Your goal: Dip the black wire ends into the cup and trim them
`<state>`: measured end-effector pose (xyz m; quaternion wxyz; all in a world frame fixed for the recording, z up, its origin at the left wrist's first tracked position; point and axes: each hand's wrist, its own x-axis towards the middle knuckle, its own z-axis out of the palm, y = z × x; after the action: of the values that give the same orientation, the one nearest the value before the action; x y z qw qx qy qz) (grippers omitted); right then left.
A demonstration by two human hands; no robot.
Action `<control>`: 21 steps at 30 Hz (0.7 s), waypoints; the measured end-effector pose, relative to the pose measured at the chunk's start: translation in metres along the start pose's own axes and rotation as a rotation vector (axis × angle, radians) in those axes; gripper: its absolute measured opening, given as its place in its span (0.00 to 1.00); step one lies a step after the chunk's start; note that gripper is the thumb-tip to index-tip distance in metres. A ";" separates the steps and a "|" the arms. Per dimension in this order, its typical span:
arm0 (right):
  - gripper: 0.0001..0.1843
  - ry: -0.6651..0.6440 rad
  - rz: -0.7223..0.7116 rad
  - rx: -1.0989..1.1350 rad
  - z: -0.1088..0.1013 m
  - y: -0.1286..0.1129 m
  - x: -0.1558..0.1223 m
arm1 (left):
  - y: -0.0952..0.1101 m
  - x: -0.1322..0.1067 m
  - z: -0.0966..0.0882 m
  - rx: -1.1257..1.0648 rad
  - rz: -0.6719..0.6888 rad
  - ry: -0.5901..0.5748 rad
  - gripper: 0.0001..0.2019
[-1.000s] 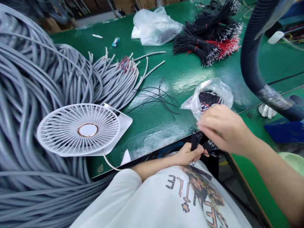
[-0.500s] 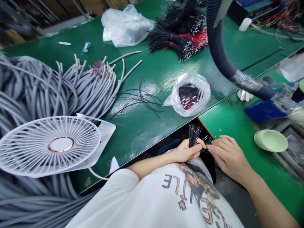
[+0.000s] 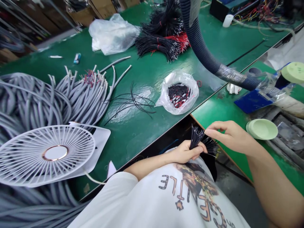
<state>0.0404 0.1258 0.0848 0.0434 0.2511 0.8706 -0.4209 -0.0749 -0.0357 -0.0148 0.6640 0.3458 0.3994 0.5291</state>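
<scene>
My left hand [image 3: 184,152] sits at my lap below the green table's edge [image 3: 152,133], closed around a bundle of short black wires [image 3: 197,137] that fans upward. My right hand [image 3: 231,136] is just to the right of it, fingertips pinched at the top of the bundle's right side. A clear plastic bag [image 3: 180,95] holding small black and red wire pieces lies on the table just above my hands. A few loose thin black wires [image 3: 133,103] lie to the bag's left.
A white desk fan [image 3: 51,155] lies face up at the left, over coils of grey cable [image 3: 30,101]. Tied black and red wire bundles [image 3: 163,38] and another plastic bag [image 3: 111,33] lie farther back. A dark corrugated hose [image 3: 204,53] crosses at right; a pale green dish [image 3: 262,129] sits nearby.
My right hand came down from over the plastic bag to the wire bundle in my left hand and now pinches at its top. The view has shifted right.
</scene>
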 end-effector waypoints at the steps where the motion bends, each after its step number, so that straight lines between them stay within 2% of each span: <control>1: 0.22 -0.038 0.021 0.030 0.000 0.000 0.002 | 0.000 0.000 0.000 0.013 -0.004 -0.004 0.25; 5: 0.20 -0.094 0.042 0.163 0.010 0.002 0.005 | -0.003 0.001 0.000 0.036 -0.009 -0.013 0.26; 12: 0.15 0.003 0.064 0.282 0.024 0.014 -0.007 | -0.006 0.003 0.001 -0.044 -0.038 0.087 0.29; 16: 0.14 0.021 0.094 0.348 0.025 0.027 -0.012 | -0.003 0.004 0.002 -0.021 -0.023 0.119 0.27; 21: 0.18 -0.076 0.119 0.466 0.016 0.037 -0.014 | 0.001 0.003 0.004 -0.014 -0.040 0.140 0.28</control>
<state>0.0677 0.1279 0.0522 0.0419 0.2889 0.7315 -0.6161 -0.0710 -0.0328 -0.0125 0.6472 0.2956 0.4479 0.5414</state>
